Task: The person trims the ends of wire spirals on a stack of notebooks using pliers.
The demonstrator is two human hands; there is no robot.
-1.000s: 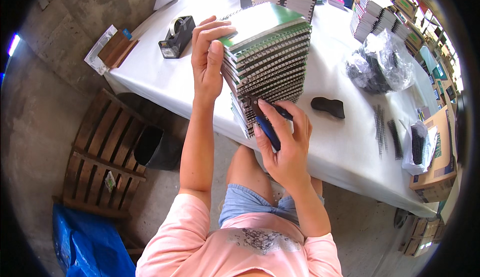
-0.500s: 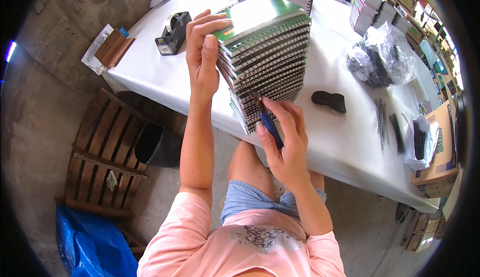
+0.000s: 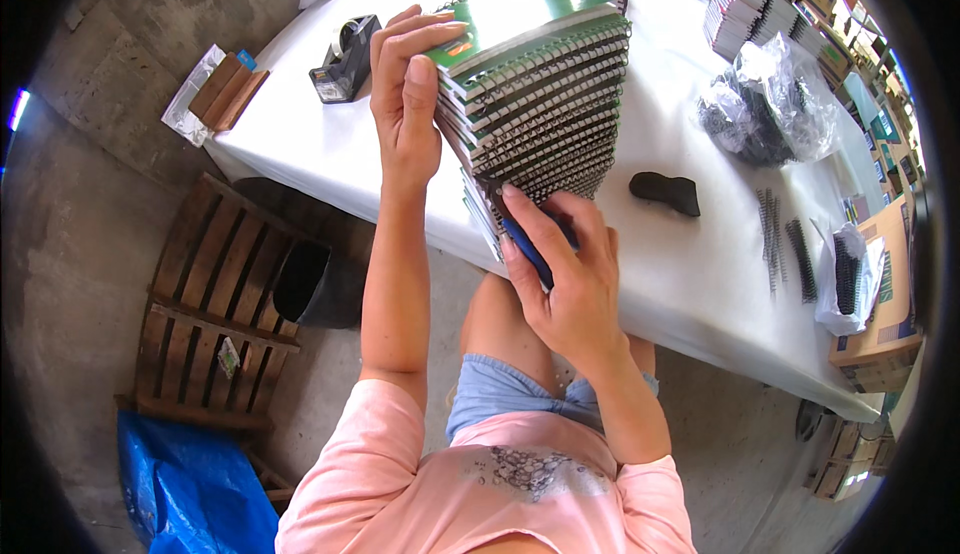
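A tall stack of spiral-bound notebooks [image 3: 550, 99] with a green cover on top stands at the table's front edge, its coil-bound sides turned toward me. My left hand [image 3: 408, 94] is closed on the stack's upper left corner, fingers over the top cover and thumb along the side. In my right hand [image 3: 580, 289] are blue-handled pliers [image 3: 528, 252], gripped between thumb and fingers. Their dark jaws touch the coil ends low on the stack's left side; the jaw tips are hard to make out. A small black curved object [image 3: 664, 194] lies right of the stack.
A black tape dispenser [image 3: 345, 59] stands on the white-covered table [image 3: 290, 74] left of the stack. To the right are a plastic bag of black coils [image 3: 770, 104], loose coils [image 3: 800, 259] and a cardboard box [image 3: 880, 324]. Wooden slats [image 3: 215, 304] and a black bin [image 3: 318, 284] stand below left.
My right hand and the pliers have shifted slightly left along the coils, and the fingers are closed further round the handles. My left hand keeps its hold on the stack.
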